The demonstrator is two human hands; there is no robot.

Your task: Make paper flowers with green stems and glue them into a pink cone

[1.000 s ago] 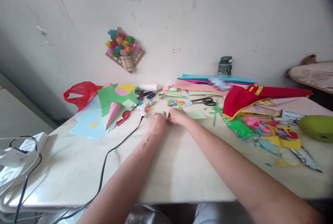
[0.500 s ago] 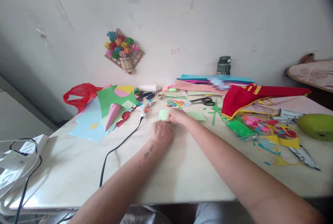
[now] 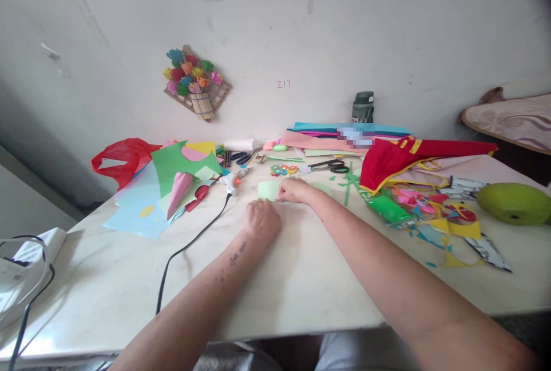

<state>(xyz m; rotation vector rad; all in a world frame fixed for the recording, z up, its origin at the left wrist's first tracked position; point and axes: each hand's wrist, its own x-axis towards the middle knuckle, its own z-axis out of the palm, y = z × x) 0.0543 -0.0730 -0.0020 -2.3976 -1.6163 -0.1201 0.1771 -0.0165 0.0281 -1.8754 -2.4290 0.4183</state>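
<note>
A pale green strip of paper (image 3: 267,190) lies on the white table in front of me. Across its middle, my right hand (image 3: 293,190) is closed with the fingertips pinched down on its near edge. My left hand (image 3: 262,217) is curled at the same edge, a little nearer to me and to the left, its fingers bent onto the paper. The fingertips of both hands are partly hidden. The paper shows on both sides of my right hand. Just beyond it lie colourful paper flower cut-outs (image 3: 284,170) and black-handled scissors (image 3: 329,166).
A white glue gun (image 3: 229,182) with a black cord and a pink paper cone (image 3: 179,190) lie on the left. To the right are a red apron (image 3: 387,161), paper scraps (image 3: 439,227) and a green fruit (image 3: 514,203). A bottle (image 3: 362,108) stands by the wall.
The view has shifted slightly to the right. My left hand has drawn a little away from my right hand, while my right hand stays on the green paper.
</note>
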